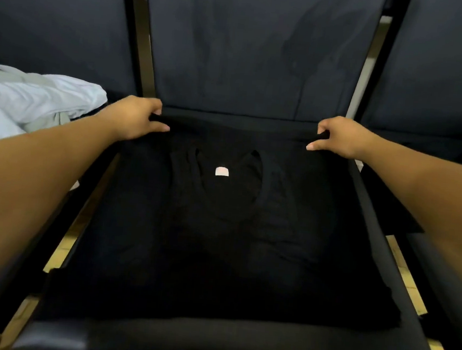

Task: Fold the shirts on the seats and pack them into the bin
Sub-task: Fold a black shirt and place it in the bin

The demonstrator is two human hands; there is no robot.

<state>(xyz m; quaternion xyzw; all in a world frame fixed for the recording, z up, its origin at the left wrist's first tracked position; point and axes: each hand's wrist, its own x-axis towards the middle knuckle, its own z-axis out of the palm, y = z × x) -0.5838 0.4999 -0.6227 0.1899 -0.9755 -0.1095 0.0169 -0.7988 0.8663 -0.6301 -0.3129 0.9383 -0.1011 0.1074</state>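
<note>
Left hand: closed on the far edge of the black shirt, at its left end; the fingers curl over the top of the cloth and the thumb lies below it, so the edge is pinched between them.
Right hand: closed on the same far edge at its right end, in the mirrored grip, fingers curled above and thumb below.
Forearms: both bare, reaching in from the lower corners of the view, one along each side of the seat.
Held edge: stretched between the two hands, just in front of the backrest.
Black shirt, position: spread over the cushion of the middle seat, covering most of it; its near edge stops short of the front of the cushion.
Black shirt, orientation: neckline towards the far side, with a small white label showing inside the neck opening.
Black shirt, right side: a flap of the black cloth reaches past the right side of the seat.
Middle seat: dark upholstery, dark frame rails on both sides.
Neighbouring seats: one on each side, same dark upholstery.
Pale garments: a crumpled heap of light cloth on the left seat, near the left forearm.
Floor: yellowish strips visible through the gaps between the seats.
</note>
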